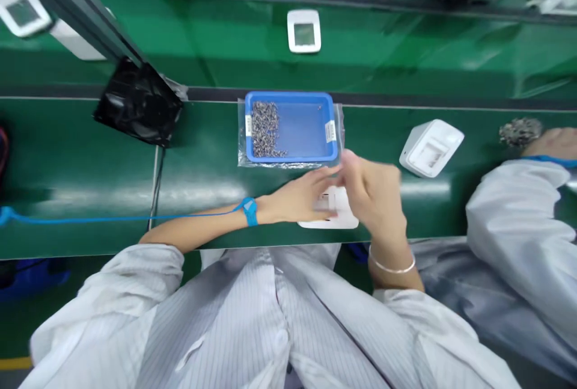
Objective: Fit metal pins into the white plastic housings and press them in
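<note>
the right hand [376, 196] is smeared by motion blur and, with the left hand [303, 198], covers most of the white casing [339, 216] (whether either grips it cannot be told), while the small metal parts [265, 129] in the blue tray [306, 127] are too tiny to identify.

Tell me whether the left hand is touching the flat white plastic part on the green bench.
Touching. The head view shows the left hand resting its fingers on the flat white plastic part.
</note>
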The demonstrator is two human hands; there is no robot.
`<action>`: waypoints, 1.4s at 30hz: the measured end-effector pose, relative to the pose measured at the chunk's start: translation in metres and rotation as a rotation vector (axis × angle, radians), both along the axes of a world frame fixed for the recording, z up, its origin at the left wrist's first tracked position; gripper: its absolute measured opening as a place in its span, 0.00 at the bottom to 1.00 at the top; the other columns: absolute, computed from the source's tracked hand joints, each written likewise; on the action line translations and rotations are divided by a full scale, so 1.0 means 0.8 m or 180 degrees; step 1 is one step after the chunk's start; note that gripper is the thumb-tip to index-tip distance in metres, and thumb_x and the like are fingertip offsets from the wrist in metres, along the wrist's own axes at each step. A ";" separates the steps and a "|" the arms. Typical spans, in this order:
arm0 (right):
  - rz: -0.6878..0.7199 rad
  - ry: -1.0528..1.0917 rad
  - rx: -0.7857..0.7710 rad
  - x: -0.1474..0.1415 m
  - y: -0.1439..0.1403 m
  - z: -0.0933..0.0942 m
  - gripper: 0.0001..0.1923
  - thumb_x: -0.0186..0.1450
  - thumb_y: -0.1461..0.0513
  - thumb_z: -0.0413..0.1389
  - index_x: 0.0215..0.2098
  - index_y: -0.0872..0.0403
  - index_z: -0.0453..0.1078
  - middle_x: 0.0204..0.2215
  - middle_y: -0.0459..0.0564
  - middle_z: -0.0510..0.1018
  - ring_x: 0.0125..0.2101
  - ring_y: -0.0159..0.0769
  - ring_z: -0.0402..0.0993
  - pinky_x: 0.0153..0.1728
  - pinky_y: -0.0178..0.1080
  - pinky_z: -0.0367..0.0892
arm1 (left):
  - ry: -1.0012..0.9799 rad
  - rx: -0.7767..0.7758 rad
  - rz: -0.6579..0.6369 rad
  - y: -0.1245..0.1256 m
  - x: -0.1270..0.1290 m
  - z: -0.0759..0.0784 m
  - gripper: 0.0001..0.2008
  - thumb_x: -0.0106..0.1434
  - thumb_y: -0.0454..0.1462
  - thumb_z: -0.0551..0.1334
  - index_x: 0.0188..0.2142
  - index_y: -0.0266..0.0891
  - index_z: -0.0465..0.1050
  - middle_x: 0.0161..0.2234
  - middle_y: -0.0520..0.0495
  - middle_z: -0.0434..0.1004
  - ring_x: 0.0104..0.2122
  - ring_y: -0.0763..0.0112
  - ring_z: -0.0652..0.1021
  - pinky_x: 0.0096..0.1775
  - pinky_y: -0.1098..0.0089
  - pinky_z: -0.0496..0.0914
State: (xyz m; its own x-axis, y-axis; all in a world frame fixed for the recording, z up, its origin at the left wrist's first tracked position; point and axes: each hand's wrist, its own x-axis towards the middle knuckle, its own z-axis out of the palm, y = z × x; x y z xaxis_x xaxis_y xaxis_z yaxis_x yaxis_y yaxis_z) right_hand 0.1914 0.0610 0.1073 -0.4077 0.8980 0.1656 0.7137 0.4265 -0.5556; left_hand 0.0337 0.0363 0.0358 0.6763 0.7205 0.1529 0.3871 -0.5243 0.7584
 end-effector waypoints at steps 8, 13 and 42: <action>0.0199 -0.2155 -0.0463 -0.063 0.162 -0.038 0.19 0.74 0.60 0.43 0.56 0.62 0.67 0.52 0.65 0.75 0.52 0.44 0.74 0.51 0.41 0.67 | 0.0200 0.0317 0.0182 -0.017 0.024 0.018 0.53 0.51 0.48 0.72 0.69 0.32 0.48 0.57 0.32 0.66 0.56 0.48 0.71 0.64 0.48 0.61; -0.0383 -0.2177 -0.0295 -0.059 0.170 -0.048 0.21 0.73 0.66 0.37 0.56 0.64 0.66 0.52 0.69 0.71 0.49 0.47 0.76 0.48 0.44 0.71 | -0.1312 0.1068 0.2346 0.085 -0.089 0.056 0.47 0.52 0.43 0.74 0.65 0.40 0.53 0.64 0.38 0.59 0.65 0.53 0.62 0.69 0.54 0.54; -0.2093 -0.1381 -0.0587 0.137 0.102 -0.018 0.21 0.76 0.60 0.34 0.58 0.64 0.58 0.49 0.70 0.73 0.45 0.46 0.78 0.44 0.42 0.69 | 0.0609 0.2749 0.0098 -0.035 -0.012 -0.062 0.35 0.63 0.32 0.59 0.69 0.50 0.57 0.61 0.38 0.66 0.67 0.39 0.62 0.56 0.41 0.74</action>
State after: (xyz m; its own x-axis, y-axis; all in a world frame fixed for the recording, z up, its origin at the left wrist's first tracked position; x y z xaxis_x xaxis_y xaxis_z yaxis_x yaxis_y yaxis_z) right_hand 0.3007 0.1427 0.0926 0.2194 0.9738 -0.0603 0.9548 -0.2270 -0.1920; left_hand 0.0243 0.0085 -0.0134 0.7283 0.4241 0.5383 0.4902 -0.8713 0.0233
